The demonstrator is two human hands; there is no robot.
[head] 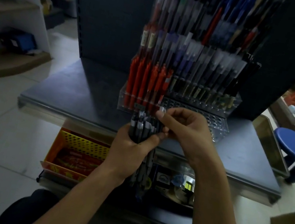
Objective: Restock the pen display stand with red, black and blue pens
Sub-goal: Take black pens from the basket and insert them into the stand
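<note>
**Grey pens [141, 130] bunched up by the display stand [219, 126]**

Left hand [132, 148] wraps round the upright bunch. Right hand [183, 130] pinches the top of one with thumb and fingers. Clear stand sits just beyond both hands, with red pens [144, 79] slotted past the left one.

The front-row pens [144, 79] were red, the bundle of pens [140, 128] dark grey, the stool [294, 143] blue, the basket [82, 142] yellow with a dotted hole pattern.
</note>
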